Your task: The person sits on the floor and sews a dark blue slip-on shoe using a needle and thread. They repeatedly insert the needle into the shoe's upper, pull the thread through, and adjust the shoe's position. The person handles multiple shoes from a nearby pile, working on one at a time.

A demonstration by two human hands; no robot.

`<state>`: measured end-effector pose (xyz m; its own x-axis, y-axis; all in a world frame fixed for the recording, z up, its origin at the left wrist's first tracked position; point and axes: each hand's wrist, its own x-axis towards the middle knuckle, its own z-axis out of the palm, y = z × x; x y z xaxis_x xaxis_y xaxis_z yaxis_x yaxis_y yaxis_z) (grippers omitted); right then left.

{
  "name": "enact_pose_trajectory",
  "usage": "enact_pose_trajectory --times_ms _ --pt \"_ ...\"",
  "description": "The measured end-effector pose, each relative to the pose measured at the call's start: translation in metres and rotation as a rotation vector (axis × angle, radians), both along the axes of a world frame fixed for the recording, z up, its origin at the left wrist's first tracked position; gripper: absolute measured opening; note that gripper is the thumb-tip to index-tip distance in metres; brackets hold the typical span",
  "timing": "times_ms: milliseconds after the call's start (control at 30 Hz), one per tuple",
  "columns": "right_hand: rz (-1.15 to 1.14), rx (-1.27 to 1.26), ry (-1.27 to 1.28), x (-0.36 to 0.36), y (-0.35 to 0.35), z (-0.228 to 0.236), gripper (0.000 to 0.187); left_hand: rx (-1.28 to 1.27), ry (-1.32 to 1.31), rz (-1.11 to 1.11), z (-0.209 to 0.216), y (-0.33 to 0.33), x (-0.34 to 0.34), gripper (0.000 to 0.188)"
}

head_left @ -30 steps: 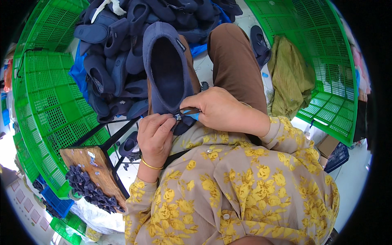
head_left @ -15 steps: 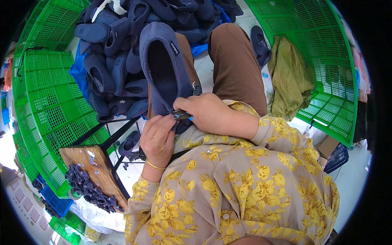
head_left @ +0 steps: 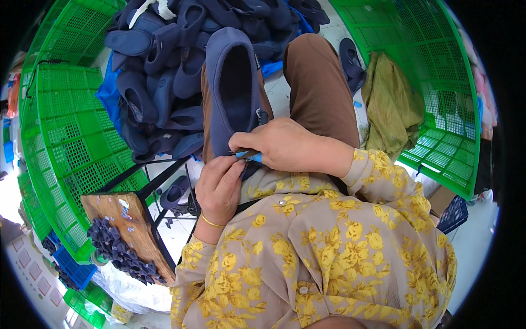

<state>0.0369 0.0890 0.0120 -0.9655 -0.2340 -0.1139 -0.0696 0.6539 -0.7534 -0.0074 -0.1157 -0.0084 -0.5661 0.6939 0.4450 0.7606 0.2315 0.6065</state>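
A navy slip-on shoe (head_left: 220, 104) rests across my left thigh, its toe pointing away and its dark opening facing up. At its heel end, my left hand (head_left: 218, 183) pinches the edge with thumb and fingers. My right hand (head_left: 279, 143) is closed around small thread snips (head_left: 249, 154) with dark blades and a blue-wrapped part. The snips' tip is right beside my left fingertips, at the heel. Whether the blades touch the fabric is hidden by the fingers.
A heap of navy shoes (head_left: 159, 93) lies on blue sheeting ahead and left. Green plastic crates (head_left: 60, 126) stand on both sides. A wooden board (head_left: 118, 219) on a black frame holds dark scraps at left. An olive cloth (head_left: 389, 104) drapes at the right crate.
The shoe has shifted slightly right and rolled, so its side label is now mostly turned away. Both hands have moved a little right with it, staying together at the heel.
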Motion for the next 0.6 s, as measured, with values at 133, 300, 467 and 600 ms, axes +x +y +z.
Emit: enact_pose_trajectory --times_ms 133,300,467,600 --pt "-0.008 0.104 0.134 0.003 -0.003 0.005 0.034 0.028 -0.032 0.015 0.000 0.001 0.000 0.031" --pt "-0.005 0.236 0.224 0.004 -0.006 0.013 0.033 -0.003 -0.015 -0.001 0.001 0.001 -0.001 0.030" --pt "-0.294 -0.244 0.384 -0.003 -0.022 0.007 0.015 -0.074 -0.009 -0.012 0.003 0.001 -0.003 0.031" --pt "-0.498 -1.170 -0.149 -0.011 -0.003 0.041 0.006 -0.037 -0.031 -0.013 0.002 0.001 -0.002 0.032"
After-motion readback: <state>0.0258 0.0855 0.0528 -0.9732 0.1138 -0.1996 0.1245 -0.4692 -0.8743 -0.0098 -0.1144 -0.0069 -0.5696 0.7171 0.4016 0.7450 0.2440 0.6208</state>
